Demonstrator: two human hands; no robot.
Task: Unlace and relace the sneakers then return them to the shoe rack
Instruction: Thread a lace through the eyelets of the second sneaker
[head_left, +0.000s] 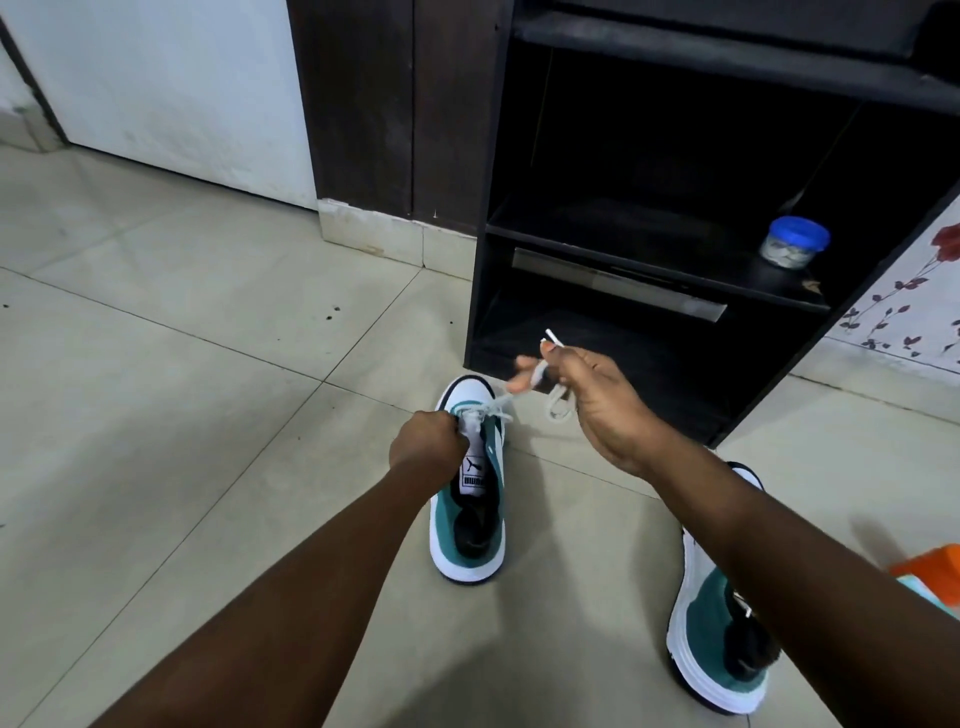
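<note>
The teal-and-white sneaker (470, 499) is stood on the floor tiles before the black shoe rack (649, 249). Its tongue is gripped by the left hand (428, 439); the white lace (540, 376) is pinched by the right hand (597, 400). If the lace is pulled too hard, an eyelet could be missed or the sneaker tipped.

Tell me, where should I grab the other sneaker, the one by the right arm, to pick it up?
Probably by the heel collar of the second sneaker: its opening faces up and the heel points toward you, so come from above and behind.
</note>
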